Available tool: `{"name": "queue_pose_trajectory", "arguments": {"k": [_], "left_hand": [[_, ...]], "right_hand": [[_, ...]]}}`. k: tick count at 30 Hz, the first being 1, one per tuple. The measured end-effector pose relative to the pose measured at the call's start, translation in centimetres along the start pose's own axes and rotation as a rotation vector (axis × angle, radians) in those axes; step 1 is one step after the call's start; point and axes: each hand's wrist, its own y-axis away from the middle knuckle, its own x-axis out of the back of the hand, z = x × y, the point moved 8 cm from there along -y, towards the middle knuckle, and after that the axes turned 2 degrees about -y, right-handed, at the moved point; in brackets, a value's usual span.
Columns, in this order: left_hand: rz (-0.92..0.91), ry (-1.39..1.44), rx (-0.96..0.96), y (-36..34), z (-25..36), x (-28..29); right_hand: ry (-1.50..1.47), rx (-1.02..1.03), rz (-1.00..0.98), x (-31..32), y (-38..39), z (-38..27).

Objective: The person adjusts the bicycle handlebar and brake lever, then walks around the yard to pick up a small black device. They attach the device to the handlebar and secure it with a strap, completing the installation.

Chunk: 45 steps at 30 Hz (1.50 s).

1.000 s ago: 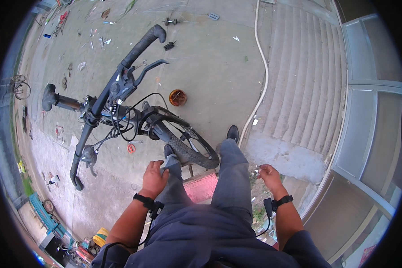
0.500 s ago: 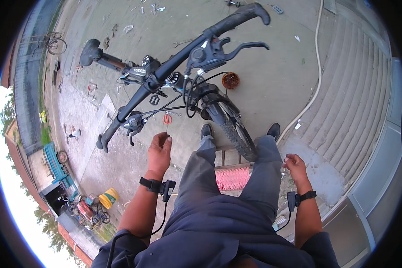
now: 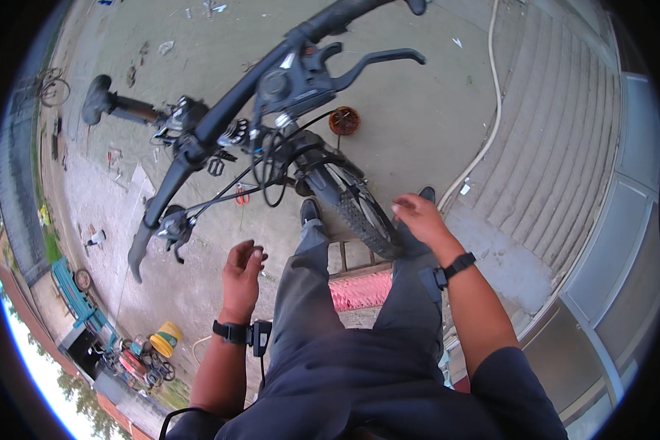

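A black bicycle stands before me, its handlebar (image 3: pixel 216 121) slanting across the view and its front wheel (image 3: pixel 363 220) between my legs. My left hand (image 3: pixel 242 282) hovers below the handlebar's left grip, touching no part of the bicycle. Its fingers are curled close to the thumb, and whatever they may hold is too small to make out. To the right of the tyre, my right hand (image 3: pixel 419 216) hangs in the air with fingers partly stretched and slightly apart, nothing visible in them. A brake lever (image 3: pixel 378 66) and dark cables (image 3: pixel 271 165) show above the wheel.
A low wooden seat with a pink woven top (image 3: pixel 363 290) lies between my legs. Orange-handled scissors (image 3: pixel 242 196) and a round reddish-brown container (image 3: pixel 345 121) are on the ground. A pale hose (image 3: pixel 495 110) runs beside the steps (image 3: pixel 557 132) at right.
My right hand has moved up and inward from beside my thigh to the front wheel, its fingers loosening. The left hand has drawn back slightly. The handlebar appears closer and farther left.
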Motion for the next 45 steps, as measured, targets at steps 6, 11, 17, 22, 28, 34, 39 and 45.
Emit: {"name": "queue_pose_trajectory", "arguments": {"k": [6, 11, 17, 22, 28, 34, 39, 45], "left_hand": [[-0.021, -0.097, 0.139, -0.3, -4.5, -1.7], [-0.078, -0.164, 0.185, -1.4, -5.7, -5.0], [-0.151, -0.214, 0.209, -3.3, -5.1, -11.5], [-0.224, -0.176, 0.199, -5.0, -3.6, -17.2], [-0.126, -0.168, 0.227, -6.2, -3.4, -20.9], [0.031, -0.139, 0.254, -6.0, -3.7, -21.2], [-0.013, -0.201, 0.164, -6.1, -3.2, -21.3], [-0.104, -0.251, 0.219, -5.7, -4.0, -21.0]], "right_hand": [[-0.025, -0.019, -0.020, -3.0, -4.8, 1.1], [-0.069, 0.035, -0.009, -4.1, -7.6, 3.4], [-0.074, 0.159, -0.019, -4.0, -12.4, 3.5], [-0.036, 0.296, -0.080, -6.0, -16.7, 2.9], [-0.109, 0.345, -0.227, -9.4, -20.2, 3.4], [-0.078, 0.539, -0.249, -11.3, -22.6, 3.9], [-0.095, 0.669, -0.369, -12.3, -24.3, 3.6], [-0.341, 0.469, -0.792, -14.4, -25.4, 2.4]]}}
